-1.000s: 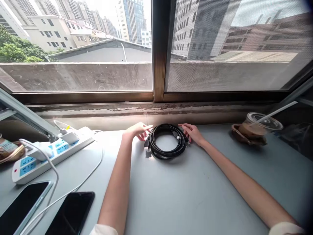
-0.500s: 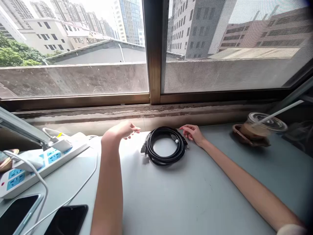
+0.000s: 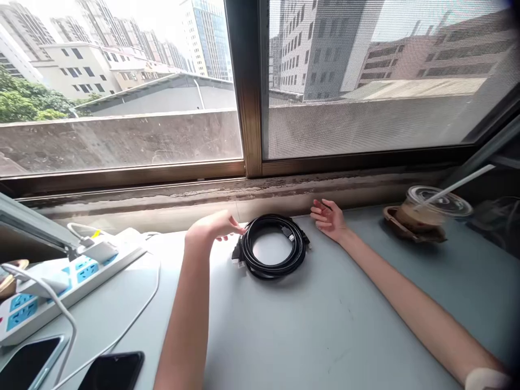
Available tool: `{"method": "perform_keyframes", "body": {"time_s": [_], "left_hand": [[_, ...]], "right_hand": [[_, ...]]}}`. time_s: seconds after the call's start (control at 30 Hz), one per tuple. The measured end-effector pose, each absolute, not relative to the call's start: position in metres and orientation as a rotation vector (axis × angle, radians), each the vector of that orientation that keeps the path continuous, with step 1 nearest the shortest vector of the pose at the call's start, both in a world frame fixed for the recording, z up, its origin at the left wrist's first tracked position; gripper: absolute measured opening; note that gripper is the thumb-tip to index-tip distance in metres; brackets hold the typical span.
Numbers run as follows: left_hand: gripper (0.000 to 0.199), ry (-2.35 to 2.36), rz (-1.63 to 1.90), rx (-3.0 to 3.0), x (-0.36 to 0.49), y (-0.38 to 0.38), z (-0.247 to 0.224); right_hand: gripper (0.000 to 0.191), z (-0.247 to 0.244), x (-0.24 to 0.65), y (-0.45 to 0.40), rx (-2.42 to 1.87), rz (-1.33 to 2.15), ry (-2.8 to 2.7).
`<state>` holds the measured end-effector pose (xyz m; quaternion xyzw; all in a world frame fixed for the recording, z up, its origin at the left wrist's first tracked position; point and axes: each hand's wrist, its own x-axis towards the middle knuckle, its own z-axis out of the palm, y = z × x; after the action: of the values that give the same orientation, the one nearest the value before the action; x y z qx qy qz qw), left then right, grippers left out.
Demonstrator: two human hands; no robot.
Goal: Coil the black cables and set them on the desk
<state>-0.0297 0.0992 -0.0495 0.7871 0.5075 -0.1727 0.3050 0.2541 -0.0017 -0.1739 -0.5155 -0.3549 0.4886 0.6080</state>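
A black cable (image 3: 273, 271) lies in a round coil on the table, with dark plugs at its left and right sides and another plug inside the ring. My left hand (image 3: 217, 225) reaches in from the left. One of its fingertips comes to the upper left edge of the coil, while the other fingers hang apart from it; no firm grip shows. On the other side, my right hand (image 3: 330, 221) is held off the coil, palm turned up and fingers spread and a little curled. Nothing is in it.
At left stand a white power strip (image 3: 122, 259) with plugged-in chargers, a white cord (image 3: 134, 314) and two phones (image 3: 111, 372). A drink cup (image 3: 422, 211) with a straw sits in a brown holder at right. The window frame (image 3: 249, 108) rises behind the table.
My left hand has moved right to the coil's edge. My right hand has drawn away from the coil and turned palm up, fingers opening. The view has shifted slightly.
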Motion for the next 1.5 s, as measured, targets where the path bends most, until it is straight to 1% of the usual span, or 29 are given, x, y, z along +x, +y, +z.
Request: {"method": "perform_keyframes", "body": {"time_s": [0.2,0.33,0.4,0.63,0.8,1.0,1.23,1.5], "left_hand": [[0.033,1.244,-0.455,1.92,-0.041,0.128,-0.076],[0.021,1.386,-0.655,1.841,-0.046,0.142,-0.1],[0.02,1.414,-0.704,1.788,-0.049,0.146,-0.107],[0.022,1.167,-0.766,1.615,-0.06,0.152,-0.115],[0.019,1.123,-0.679,1.577,-0.059,0.152,-0.121],[0.028,1.117,-0.53,1.477,-0.064,0.151,-0.127],[0.045,1.097,-0.518,1.467,-0.065,0.159,-0.138],[0.042,1.073,-0.544,1.504,-0.063,0.159,-0.136]], "right_hand": [[0.038,-0.174,0.257,-0.003,-1.159,1.257,-0.815],[0.036,-0.176,0.254,-0.002,-1.161,1.261,-0.806],[0.034,-0.176,0.254,-0.001,-1.157,1.258,-0.801],[0.027,-0.175,0.253,-0.001,-1.059,1.304,-0.73],[0.022,-0.174,0.255,0.0,-0.962,1.353,-0.64],[0.02,-0.174,0.255,0.0,-0.865,1.422,-0.557],[0.023,-0.177,0.256,0.002,-0.811,1.457,-0.505],[0.024,-0.178,0.256,0.002,-0.769,1.487,-0.43]]}}
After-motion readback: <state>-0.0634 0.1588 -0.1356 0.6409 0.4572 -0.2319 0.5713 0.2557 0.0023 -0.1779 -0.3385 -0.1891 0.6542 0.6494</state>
